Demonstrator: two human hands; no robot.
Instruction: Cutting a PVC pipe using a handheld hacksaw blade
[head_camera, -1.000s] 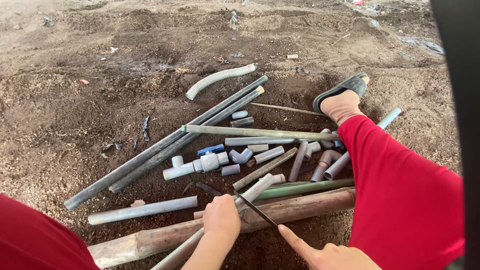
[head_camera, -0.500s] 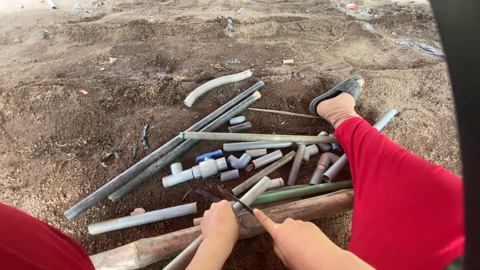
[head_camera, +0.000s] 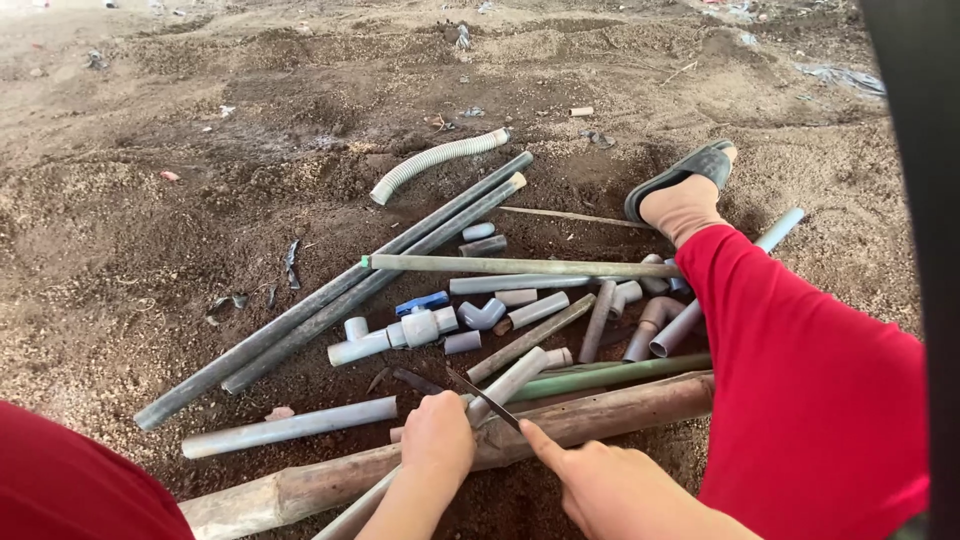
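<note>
Two hands work low in our view: our left hand (head_camera: 437, 437) grips a grey pipe (head_camera: 505, 385) lying across a brown log (head_camera: 600, 412). Our right hand (head_camera: 600, 487) holds a thin dark saw blade (head_camera: 482, 399) against it.

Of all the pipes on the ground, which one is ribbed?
The curved pale hose lying farthest from the hands, beyond the two long grey pipes; every other pipe is smooth and straight.

Grey pipe (head_camera: 515, 380), red trousers (head_camera: 800, 370), seemingly dark blade (head_camera: 483, 399)
</note>
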